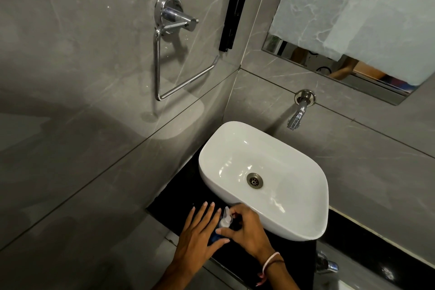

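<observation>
A small pump bottle (225, 218) with a clear nozzle and a blue body stands on the black counter (174, 202), left of the white basin (292, 219). My right hand (244, 231) is curled over the pump head, its fingers on top of it. My left hand (200, 235) lies flat with straight fingers beside and under the nozzle, palm turned toward the bottle. Most of the blue body is hidden between the two hands.
The basin's drain (254, 180) sits mid-bowl, below a chrome wall tap (297, 114). A chrome towel ring (174, 49) hangs on the grey tiled left wall. A mirror (353, 19) is at the upper right, and another chrome tap (326, 263) sits under the counter.
</observation>
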Available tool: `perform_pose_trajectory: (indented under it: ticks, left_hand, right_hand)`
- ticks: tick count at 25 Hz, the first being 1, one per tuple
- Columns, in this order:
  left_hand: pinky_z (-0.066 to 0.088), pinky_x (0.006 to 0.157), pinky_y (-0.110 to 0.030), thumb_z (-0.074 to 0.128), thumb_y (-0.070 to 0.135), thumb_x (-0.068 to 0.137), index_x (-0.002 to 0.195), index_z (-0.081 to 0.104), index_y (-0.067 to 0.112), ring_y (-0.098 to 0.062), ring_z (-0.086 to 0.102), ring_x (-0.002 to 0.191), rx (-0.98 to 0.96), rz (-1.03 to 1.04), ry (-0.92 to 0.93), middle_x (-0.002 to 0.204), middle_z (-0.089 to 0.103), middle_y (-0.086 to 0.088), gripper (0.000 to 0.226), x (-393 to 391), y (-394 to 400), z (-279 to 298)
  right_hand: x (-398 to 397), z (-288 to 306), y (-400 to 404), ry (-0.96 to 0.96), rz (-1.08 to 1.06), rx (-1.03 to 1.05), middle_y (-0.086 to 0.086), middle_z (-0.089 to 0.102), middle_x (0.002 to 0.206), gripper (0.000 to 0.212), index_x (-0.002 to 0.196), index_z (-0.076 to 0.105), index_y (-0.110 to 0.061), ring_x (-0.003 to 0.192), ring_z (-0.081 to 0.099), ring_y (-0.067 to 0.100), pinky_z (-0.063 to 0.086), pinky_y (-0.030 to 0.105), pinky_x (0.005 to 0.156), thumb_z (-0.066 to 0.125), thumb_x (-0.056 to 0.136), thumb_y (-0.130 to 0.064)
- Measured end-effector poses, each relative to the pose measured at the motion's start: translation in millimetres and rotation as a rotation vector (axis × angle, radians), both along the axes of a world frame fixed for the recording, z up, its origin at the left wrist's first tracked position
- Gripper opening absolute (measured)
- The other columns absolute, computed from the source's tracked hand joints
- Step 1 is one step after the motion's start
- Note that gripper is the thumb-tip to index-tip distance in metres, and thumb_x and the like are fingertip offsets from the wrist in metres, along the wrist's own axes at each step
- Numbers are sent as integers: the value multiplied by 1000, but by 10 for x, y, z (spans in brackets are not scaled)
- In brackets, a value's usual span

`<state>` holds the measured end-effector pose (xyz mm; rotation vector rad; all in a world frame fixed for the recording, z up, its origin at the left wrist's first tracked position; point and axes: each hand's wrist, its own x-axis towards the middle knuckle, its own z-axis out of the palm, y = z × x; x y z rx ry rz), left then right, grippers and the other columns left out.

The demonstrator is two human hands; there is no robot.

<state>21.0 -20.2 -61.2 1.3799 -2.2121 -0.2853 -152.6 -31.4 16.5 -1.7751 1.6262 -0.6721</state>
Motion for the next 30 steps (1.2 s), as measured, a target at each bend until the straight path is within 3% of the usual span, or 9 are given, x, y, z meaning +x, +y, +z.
perform_pose_trajectory:
  ticks: [2,4,8,11,16,20,23,27,30]
  left_hand:
    - [23,112,-44,41,70,90,141,50,16,-25,40,139,-1,6,-2,147,49,-7,75,-8,0,14]
    - [26,110,-46,45,70,89,141,49,16,-24,38,140,11,6,1,149,47,-7,75,-13,4,21]
    - [28,109,-46,43,71,90,141,49,17,-24,38,140,17,-8,3,149,46,-6,75,13,-12,22]
    - [29,108,-46,42,71,90,140,51,17,-24,39,140,13,-2,17,148,48,-6,74,2,7,5]
    - [29,107,-47,42,68,89,137,54,16,-26,43,137,10,21,13,146,51,-7,71,-19,4,25]
    - [29,107,-49,44,65,87,137,54,17,-26,43,137,27,12,-14,146,51,-8,70,-1,0,-4]
    - [30,107,-49,46,66,87,136,55,17,-26,43,137,43,20,7,145,51,-8,70,-12,1,-22]
    - [30,107,-49,47,67,87,136,56,18,-25,44,136,41,21,1,144,53,-6,70,-7,-4,-21]
    - [30,107,-49,46,66,87,134,57,18,-25,44,136,41,25,-11,144,54,-6,68,-1,-7,-3]
  right_hand:
    - [-50,-24,-3,-19,90,2,-14,68,108,34,100,77,-29,106,63,3,54,28,97,92,69,-27]
    - [-57,-29,-10,-13,111,0,-18,68,110,30,101,80,-26,110,62,3,53,29,100,90,73,-21]
    - [-4,-66,44,72,29,-74,-32,62,102,29,98,80,-29,107,57,-2,45,9,91,90,71,-32]
    - [-25,-115,79,60,77,-103,-30,57,117,26,106,77,-27,118,51,-4,39,3,96,82,81,-33]
    - [20,-124,149,178,112,-215,-17,64,117,26,114,73,-29,112,52,0,46,20,98,66,94,-44]
    - [49,-137,199,216,69,-267,-12,65,120,38,119,72,-26,114,52,3,45,21,99,61,94,-53]
    - [17,-155,194,146,112,-226,-14,59,128,28,121,70,-29,122,46,0,43,23,106,63,97,-43]
    - [57,-157,192,192,79,-286,-16,66,112,23,111,70,-31,106,52,2,51,26,91,61,97,-46]
    - [74,-160,204,199,32,-290,-14,67,112,32,114,72,-28,107,52,1,52,24,92,61,95,-51]
